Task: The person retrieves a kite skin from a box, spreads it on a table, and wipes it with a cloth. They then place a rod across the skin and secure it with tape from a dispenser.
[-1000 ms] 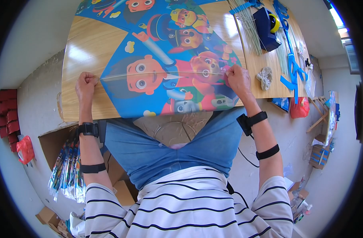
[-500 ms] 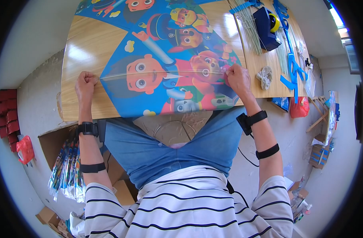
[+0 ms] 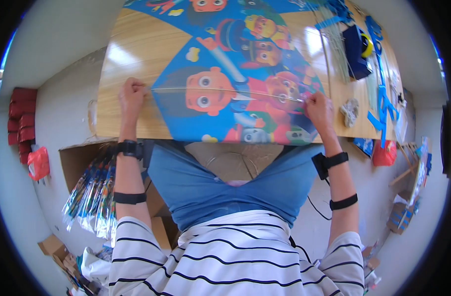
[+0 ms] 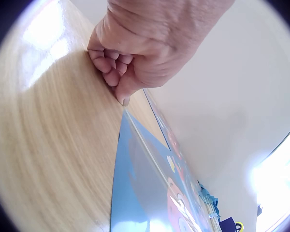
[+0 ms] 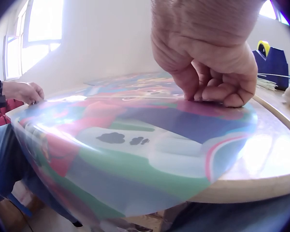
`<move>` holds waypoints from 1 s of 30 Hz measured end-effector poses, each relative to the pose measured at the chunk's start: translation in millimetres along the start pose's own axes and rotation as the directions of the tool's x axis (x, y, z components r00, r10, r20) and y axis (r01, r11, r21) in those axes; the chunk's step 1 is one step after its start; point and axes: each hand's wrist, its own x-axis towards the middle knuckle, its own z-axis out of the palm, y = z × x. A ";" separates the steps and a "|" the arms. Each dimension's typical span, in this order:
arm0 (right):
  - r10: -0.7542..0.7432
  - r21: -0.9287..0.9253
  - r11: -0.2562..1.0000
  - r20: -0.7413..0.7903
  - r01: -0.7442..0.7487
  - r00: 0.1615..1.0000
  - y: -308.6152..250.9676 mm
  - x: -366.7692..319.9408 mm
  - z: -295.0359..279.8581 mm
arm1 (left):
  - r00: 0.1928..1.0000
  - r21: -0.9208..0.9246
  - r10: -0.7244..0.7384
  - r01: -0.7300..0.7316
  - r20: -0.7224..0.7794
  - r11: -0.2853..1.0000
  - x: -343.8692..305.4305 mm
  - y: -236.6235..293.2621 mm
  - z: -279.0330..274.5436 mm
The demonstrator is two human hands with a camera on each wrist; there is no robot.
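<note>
Left hand [image 3: 131, 93] fisted, pinching one end of a thin spar [image 3: 225, 90]; right hand [image 3: 318, 109] curled, pinching the other end. The spar spans between them across a kite sail [image 3: 265, 74] lying on the worktop [image 3: 131, 44]. Risk: uneven pull could slip an end free or snap the spar. Sail: glossy blue film with cartoon print, its near edge drooping over the worktop.

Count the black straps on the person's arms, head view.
4. Left wrist strap, left forearm strap, right wrist strap, right forearm strap. The striped sleeves could hide more higher up.
</note>
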 end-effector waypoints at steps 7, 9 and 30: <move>0.050 0.034 0.998 0.014 -0.051 0.999 -0.4 2.0 -2.7 | 1.000 0.042 -0.019 0.019 -0.002 0.999 -3.4 10.1 -1.3; 0.052 0.051 0.997 0.017 -0.052 0.999 0.6 2.6 -1.6 | 1.000 -0.027 -0.014 0.014 0.000 1.000 -5.4 10.9 -1.9; 0.067 0.064 0.996 -0.018 -0.065 0.998 0.0 1.2 -1.9 | 1.000 -0.018 0.007 -0.007 0.018 1.000 -3.1 8.4 -3.6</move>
